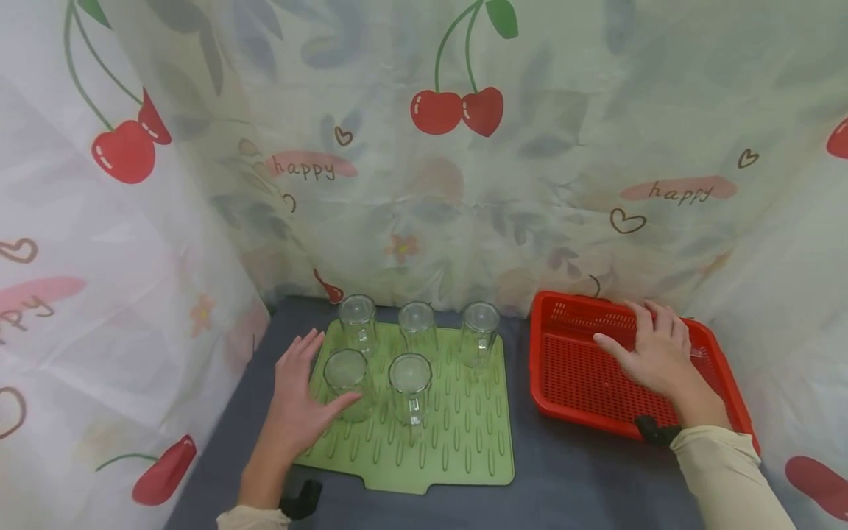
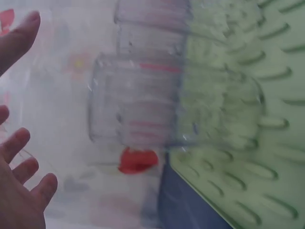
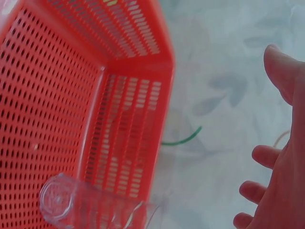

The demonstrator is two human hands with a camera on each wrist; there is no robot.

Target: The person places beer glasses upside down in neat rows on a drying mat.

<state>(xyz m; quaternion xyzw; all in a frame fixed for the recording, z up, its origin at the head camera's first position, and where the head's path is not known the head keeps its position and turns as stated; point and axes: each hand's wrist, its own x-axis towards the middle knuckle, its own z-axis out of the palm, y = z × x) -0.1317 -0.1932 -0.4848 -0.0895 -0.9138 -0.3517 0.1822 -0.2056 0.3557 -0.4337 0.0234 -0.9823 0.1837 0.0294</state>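
A green ribbed drying mat (image 1: 464,442) holds several clear glasses standing upside down: three at the back (image 1: 417,324) and two in front (image 1: 410,383). My left hand (image 1: 311,375) lies flat on the mat's left edge, fingers spread, with the thumb beside the front-left glass (image 1: 347,379). The left wrist view shows that glass (image 2: 176,109) apart from the spread fingers (image 2: 19,181). My right hand (image 1: 652,346) hovers open over the red perforated basket (image 1: 576,375). A clear glass (image 3: 86,207) lies on its side in the basket's corner (image 3: 57,95), just clear of my right hand's (image 3: 276,191) fingers.
The mat and basket sit side by side on a dark grey table (image 1: 570,471). Pale cherry-print curtains (image 1: 457,147) close in the back and both sides. The basket's far corner is close to the right curtain.
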